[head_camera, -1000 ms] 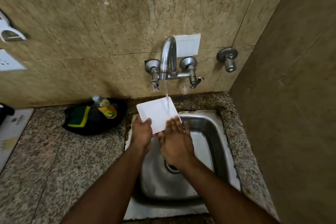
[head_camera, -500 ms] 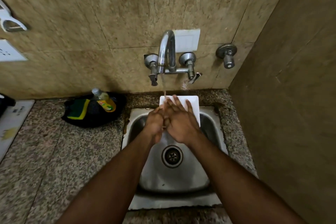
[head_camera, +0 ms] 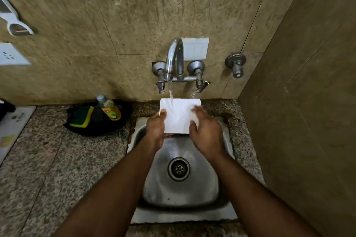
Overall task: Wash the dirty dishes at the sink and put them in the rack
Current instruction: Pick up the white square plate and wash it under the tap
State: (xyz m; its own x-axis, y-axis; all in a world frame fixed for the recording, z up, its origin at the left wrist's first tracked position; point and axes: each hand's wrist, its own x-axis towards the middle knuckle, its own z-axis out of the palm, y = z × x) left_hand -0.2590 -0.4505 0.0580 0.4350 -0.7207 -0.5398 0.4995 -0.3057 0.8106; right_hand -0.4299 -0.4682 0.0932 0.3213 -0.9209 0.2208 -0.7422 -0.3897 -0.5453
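A square white plate [head_camera: 178,116] is held flat over the far end of the steel sink [head_camera: 182,188], beneath the running stream from the wall tap [head_camera: 174,57]. The left hand [head_camera: 155,132] clasps the plate's left edge, thumb on top and fingers [head_camera: 167,136] curled beneath. The right hand [head_camera: 207,134] grips the right edge, its fingers [head_camera: 198,110] wrapped over the upper face. On the granite table [head_camera: 48,159] to the left, a black pan [head_camera: 98,118] holds a green sponge [head_camera: 81,117] and a yellow soap bottle [head_camera: 109,108].
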